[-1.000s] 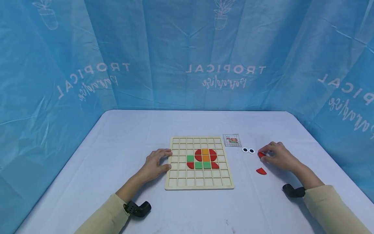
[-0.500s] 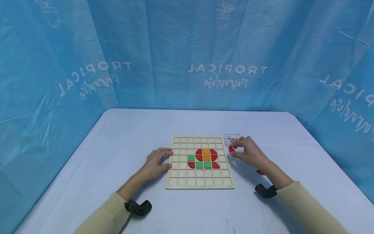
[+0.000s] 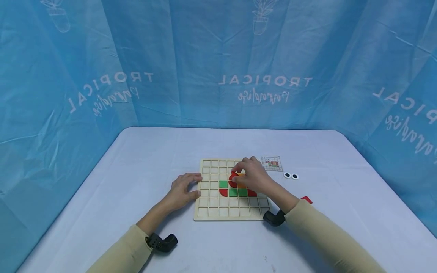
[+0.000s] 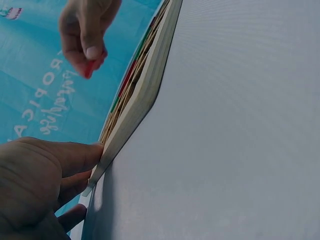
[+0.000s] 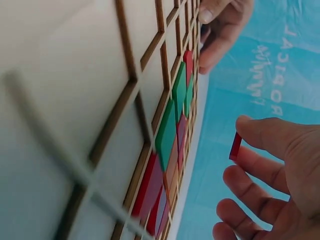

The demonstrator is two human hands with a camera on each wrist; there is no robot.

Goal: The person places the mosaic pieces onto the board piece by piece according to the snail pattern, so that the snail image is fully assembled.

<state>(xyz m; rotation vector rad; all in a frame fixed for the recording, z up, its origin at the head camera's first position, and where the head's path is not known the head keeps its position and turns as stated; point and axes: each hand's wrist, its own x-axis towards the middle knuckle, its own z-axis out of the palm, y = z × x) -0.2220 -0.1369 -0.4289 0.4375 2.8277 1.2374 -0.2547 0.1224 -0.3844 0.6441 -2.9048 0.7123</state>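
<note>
My left hand (image 3: 183,191) rests at the left edge of a wooden grid board (image 3: 209,213), thumb and fingertips touching its rim. Between thumb and index finger, my right hand (image 3: 255,177) pinches a red quarter-circle piece (image 5: 235,146), held over the upper middle of the board; in the right wrist view it stands clear of the grid. Set in the cells are a green square (image 3: 223,184), a red quarter-circle (image 3: 223,192) and more green squares (image 3: 233,192). An orange square (image 3: 241,185) and other red pieces are partly hidden by the right hand.
A printed pattern card (image 3: 272,163) lies just beyond the board's right edge. Beside it sit two round eye pieces (image 3: 287,175). Another red piece (image 3: 307,199) shows past the right forearm, partly covered. A blue curtain (image 3: 191,57) hangs behind the white table (image 3: 164,151).
My right hand has picked up a red piece on the right and carried it leftward, past the card, to over the board. The left hand stays at the board's edge.
</note>
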